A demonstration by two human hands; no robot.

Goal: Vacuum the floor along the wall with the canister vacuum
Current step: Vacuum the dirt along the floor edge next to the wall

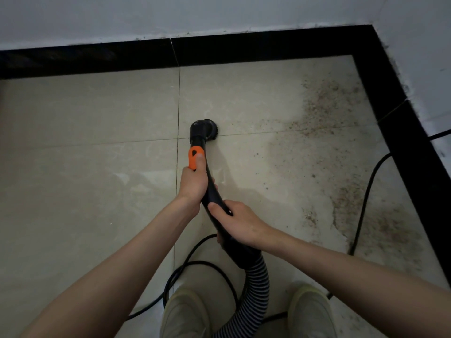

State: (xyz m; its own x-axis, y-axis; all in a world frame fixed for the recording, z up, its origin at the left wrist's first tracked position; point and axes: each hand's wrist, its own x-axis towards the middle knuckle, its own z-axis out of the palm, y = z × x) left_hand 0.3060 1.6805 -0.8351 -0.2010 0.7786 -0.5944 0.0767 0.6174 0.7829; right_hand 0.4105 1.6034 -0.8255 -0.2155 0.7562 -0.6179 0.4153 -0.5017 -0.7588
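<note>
At frame centre, the stiff, light vacuum wand (199, 152) is gripped by curled fingers of both the left hand (194, 182) and right hand (238, 222); its brush head (207, 129) is set on the floor (85, 113).

the black vacuum wand (214, 203) is slanting down toward the pale tiled floor (85, 113), an orange patch (193, 157) showing near its lower end. its round brush nozzle (206, 129) is sitting on the tile at a grout crossing, well short of the black skirting (244, 50). a striped ribbed hose (253, 293) is curving back from the wand's upper end. brown grit (324, 106) is lying scattered along the right-hand wall.
</note>
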